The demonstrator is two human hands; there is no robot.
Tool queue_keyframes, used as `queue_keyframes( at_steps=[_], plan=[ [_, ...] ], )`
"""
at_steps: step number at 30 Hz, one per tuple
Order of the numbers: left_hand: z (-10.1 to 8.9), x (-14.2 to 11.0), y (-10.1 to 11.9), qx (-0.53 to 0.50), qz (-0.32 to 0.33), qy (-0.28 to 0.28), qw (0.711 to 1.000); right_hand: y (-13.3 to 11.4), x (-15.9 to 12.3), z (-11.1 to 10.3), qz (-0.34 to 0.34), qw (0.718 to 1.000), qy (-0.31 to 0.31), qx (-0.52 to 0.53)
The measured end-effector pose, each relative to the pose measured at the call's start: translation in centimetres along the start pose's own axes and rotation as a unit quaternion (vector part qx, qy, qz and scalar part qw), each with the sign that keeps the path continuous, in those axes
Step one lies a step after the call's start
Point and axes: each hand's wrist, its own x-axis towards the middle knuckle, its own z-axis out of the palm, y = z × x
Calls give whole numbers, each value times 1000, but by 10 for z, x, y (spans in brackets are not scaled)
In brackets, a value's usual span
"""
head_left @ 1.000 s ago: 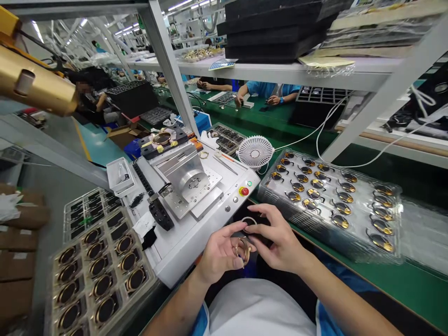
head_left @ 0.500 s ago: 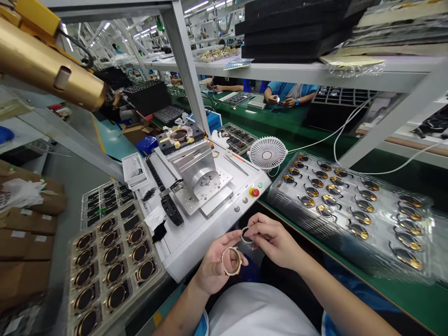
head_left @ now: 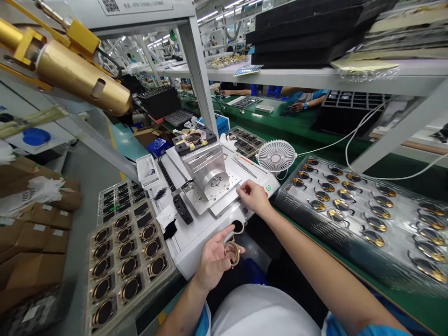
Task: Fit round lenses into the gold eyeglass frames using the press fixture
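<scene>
My left hand (head_left: 214, 263) sits low in the middle of the view, holding a gold metal ring (head_left: 232, 253) against its fingers. A thin pale ring (head_left: 238, 226) with a dark centre lies at the front edge of the white machine (head_left: 196, 242), just beyond my left fingertips. My right hand (head_left: 254, 196) rests further up, its fingertips at the edge of the aluminium fixture plate (head_left: 224, 186). It holds nothing that I can see.
A tray of round gold-rimmed black parts (head_left: 128, 266) lies to the left, and a transparent tray of gold parts (head_left: 350, 210) to the right. A small white fan (head_left: 276, 157) stands behind the machine. A gold cylindrical tool (head_left: 82, 77) hangs upper left. A co-worker's hand (head_left: 297, 106) shows across the bench.
My right hand has moved up to the aluminium plate and no longer holds the thin ring, which now lies at the machine's front edge. The gold ring stays in my left hand.
</scene>
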Motion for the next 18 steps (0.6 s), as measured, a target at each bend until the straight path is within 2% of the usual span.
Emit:
queue_keyframes(
  at_steps=[3,5,7,9,11,13,15,18],
  plan=[
    [0,-5,1,51,36,2,998,-1,-16,-8,-4,998,47,-27],
    [4,-6,-1,117,67,-2,991,-4,-40,-16,-8,999,31,-13],
    [11,-5,-5,208,104,-7,973,-7,-69,-21,9,998,-40,56],
    [18,-1,-11,304,141,-19,942,-10,-94,-22,50,979,-111,164],
    [25,3,-17,381,170,-38,908,-12,-110,-21,94,953,-122,261],
    [30,7,-21,417,179,-63,889,-13,-114,-22,125,935,-97,317],
    [34,10,-21,404,176,-90,893,-13,-110,-29,139,927,-75,341],
    [37,13,-17,324,172,-97,925,-13,-103,-46,140,923,-64,353]
  ],
)
